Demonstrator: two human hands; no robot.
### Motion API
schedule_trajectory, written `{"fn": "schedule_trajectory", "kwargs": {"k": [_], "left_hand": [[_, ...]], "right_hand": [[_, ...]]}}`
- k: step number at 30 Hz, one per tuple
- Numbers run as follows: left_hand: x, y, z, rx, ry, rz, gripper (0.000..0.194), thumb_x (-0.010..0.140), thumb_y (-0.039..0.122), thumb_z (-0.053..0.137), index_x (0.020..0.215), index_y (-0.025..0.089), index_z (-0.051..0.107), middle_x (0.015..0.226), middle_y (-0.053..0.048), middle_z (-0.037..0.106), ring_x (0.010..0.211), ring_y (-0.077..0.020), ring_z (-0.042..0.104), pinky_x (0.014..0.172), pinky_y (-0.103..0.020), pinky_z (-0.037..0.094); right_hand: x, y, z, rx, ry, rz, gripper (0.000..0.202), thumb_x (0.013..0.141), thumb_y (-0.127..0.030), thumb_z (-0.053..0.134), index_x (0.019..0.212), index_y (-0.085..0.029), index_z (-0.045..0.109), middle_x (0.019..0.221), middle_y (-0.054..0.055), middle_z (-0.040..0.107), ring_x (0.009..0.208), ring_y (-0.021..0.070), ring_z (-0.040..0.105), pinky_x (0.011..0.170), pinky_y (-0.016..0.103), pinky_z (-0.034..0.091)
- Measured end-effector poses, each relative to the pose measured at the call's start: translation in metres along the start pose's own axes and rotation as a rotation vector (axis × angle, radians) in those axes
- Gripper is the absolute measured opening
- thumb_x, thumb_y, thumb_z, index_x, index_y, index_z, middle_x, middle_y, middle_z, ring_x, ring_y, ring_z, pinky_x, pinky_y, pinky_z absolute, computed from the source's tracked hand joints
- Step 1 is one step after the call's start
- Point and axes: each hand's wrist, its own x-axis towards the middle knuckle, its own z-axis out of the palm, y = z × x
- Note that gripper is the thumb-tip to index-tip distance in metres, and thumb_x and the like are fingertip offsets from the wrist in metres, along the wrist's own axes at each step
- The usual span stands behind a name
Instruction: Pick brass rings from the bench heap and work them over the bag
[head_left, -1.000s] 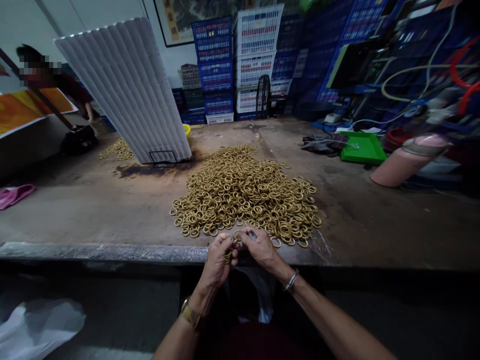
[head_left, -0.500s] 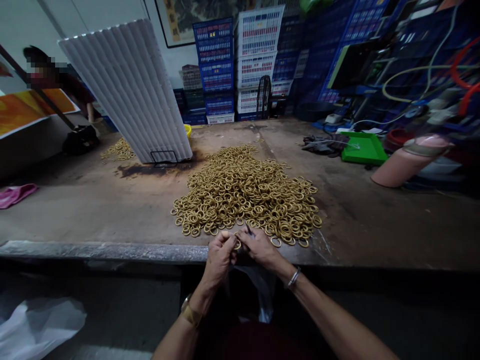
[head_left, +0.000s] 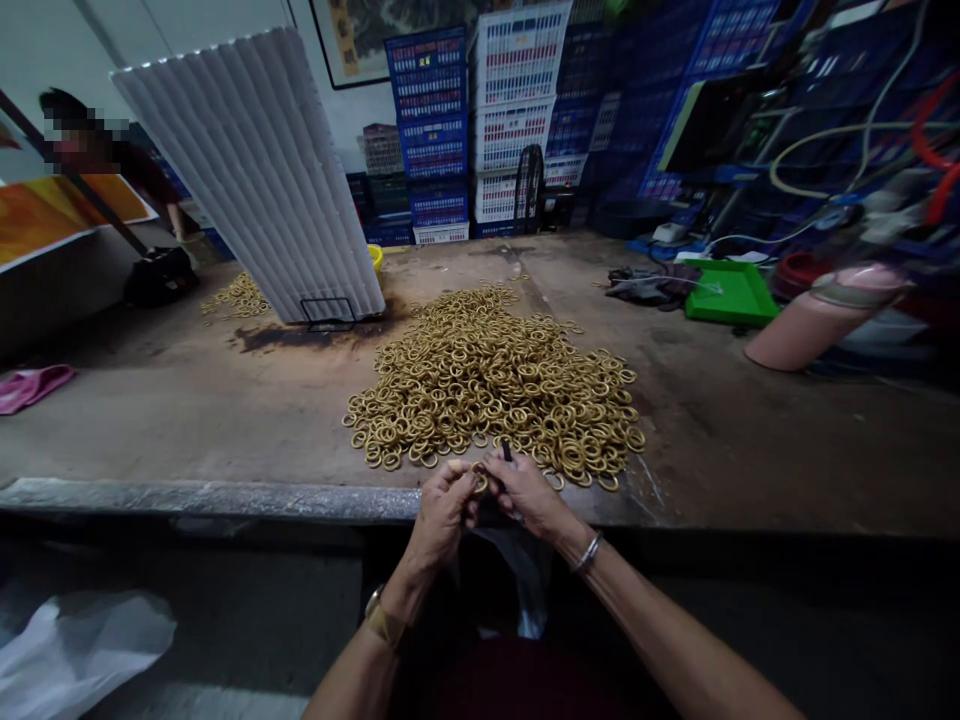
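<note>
Between the thumb and fingers of my left hand (head_left: pixel 444 502) is a brass-coloured ring (head_left: pixel 480 482), held just above the table's front edge. My right hand (head_left: pixel 529 495) is closed around a slim dark tool (head_left: pixel 507 452) whose kind I cannot make out; its dark end sticks up past the fingers. The right fingertips are close against the ring, and whether the tool touches it is hidden. Just beyond both hands spreads a large heap of similar rings (head_left: pixel 487 385) on the brown worktable (head_left: pixel 225 420).
A tall white corrugated panel (head_left: pixel 255 170) stands at the left in a black wire stand (head_left: pixel 328 312). To the right are a green tray (head_left: pixel 731 290) and a pink cylinder (head_left: pixel 821 320). Stacked crates (head_left: pixel 517 100) line the back, and a person (head_left: pixel 142 175) is at the far left.
My right hand has turned slightly, and the dark end of the tool now stands more upright. The ring in my left hand is turned to show more of its face.
</note>
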Motion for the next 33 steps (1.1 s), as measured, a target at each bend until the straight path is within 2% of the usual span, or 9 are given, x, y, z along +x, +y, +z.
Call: {"fn": "schedule_trajectory", "kwargs": {"k": [4,7,12,18,22,25,28,33], "left_hand": [[0.001,0.003,-0.002,-0.094,-0.06,-0.101,0.031,0.067,0.042,0.064,0.08,0.017,0.051,0.061,0.005,0.051,0.042,-0.0032,0.041,0.037,-0.014,0.025],[0.001,0.003,-0.002,-0.103,-0.052,-0.105,0.031,0.068,0.043,0.063,0.076,0.017,0.049,0.06,0.005,0.049,0.042,-0.0033,0.041,0.038,-0.015,0.027],[-0.001,-0.001,0.0,-0.085,-0.063,-0.057,0.03,0.072,0.043,0.06,0.076,0.016,0.047,0.06,0.005,0.049,0.043,-0.0032,0.041,0.039,-0.015,0.028],[-0.001,-0.004,0.002,-0.086,-0.04,-0.055,0.036,0.067,0.047,0.063,0.076,0.017,0.045,0.058,0.005,0.049,0.041,-0.0036,0.04,0.038,-0.015,0.028],[-0.001,-0.003,0.002,-0.088,-0.01,-0.033,0.035,0.068,0.047,0.062,0.075,0.018,0.043,0.059,0.005,0.049,0.042,-0.0034,0.041,0.039,-0.015,0.028],[-0.001,-0.001,0.002,-0.048,0.011,-0.002,0.033,0.071,0.045,0.06,0.075,0.017,0.043,0.06,0.005,0.05,0.043,-0.003,0.041,0.04,-0.015,0.029],[0.001,-0.002,0.001,0.045,0.022,0.058,0.032,0.072,0.046,0.057,0.074,0.017,0.044,0.059,0.005,0.049,0.042,-0.0034,0.04,0.039,-0.015,0.029],[0.001,-0.003,0.001,0.16,0.049,0.103,0.034,0.072,0.049,0.056,0.071,0.017,0.044,0.057,0.005,0.048,0.041,-0.0038,0.039,0.037,-0.015,0.029]], "right_hand": [[0.004,-0.004,-0.005,-0.296,0.041,-0.157,0.023,0.07,-0.04,0.053,0.065,-0.018,0.047,0.048,-0.008,0.042,0.039,0.0041,0.033,0.036,0.016,0.025],[0.005,-0.009,-0.006,-0.442,0.056,-0.288,0.021,0.068,-0.035,0.055,0.059,-0.017,0.05,0.053,-0.006,0.045,0.049,0.0059,0.039,0.046,0.017,0.032],[0.006,-0.006,-0.007,-0.381,0.026,-0.248,0.019,0.072,-0.035,0.051,0.064,-0.018,0.049,0.051,-0.007,0.044,0.044,0.0058,0.036,0.042,0.017,0.029],[0.007,-0.001,-0.007,-0.354,0.041,-0.173,0.015,0.073,-0.034,0.047,0.068,-0.02,0.048,0.048,-0.008,0.039,0.038,0.0061,0.032,0.038,0.018,0.027],[0.003,0.0,-0.009,-0.615,0.124,-0.361,0.015,0.077,-0.027,0.043,0.067,-0.019,0.051,0.058,-0.002,0.051,0.053,0.0098,0.045,0.053,0.021,0.035],[-0.003,0.004,-0.01,-0.894,0.078,-0.486,0.014,0.077,-0.021,0.042,0.071,-0.019,0.054,0.064,0.001,0.056,0.059,0.0117,0.048,0.056,0.022,0.032],[-0.007,0.007,-0.01,-1.058,0.017,-0.516,0.014,0.072,-0.013,0.042,0.073,-0.019,0.055,0.064,0.0,0.057,0.058,0.0119,0.049,0.054,0.022,0.029],[-0.008,0.006,-0.007,-1.153,0.035,-0.522,0.017,0.069,-0.011,0.041,0.074,-0.019,0.055,0.064,0.0,0.058,0.058,0.0121,0.05,0.053,0.022,0.027]]}}
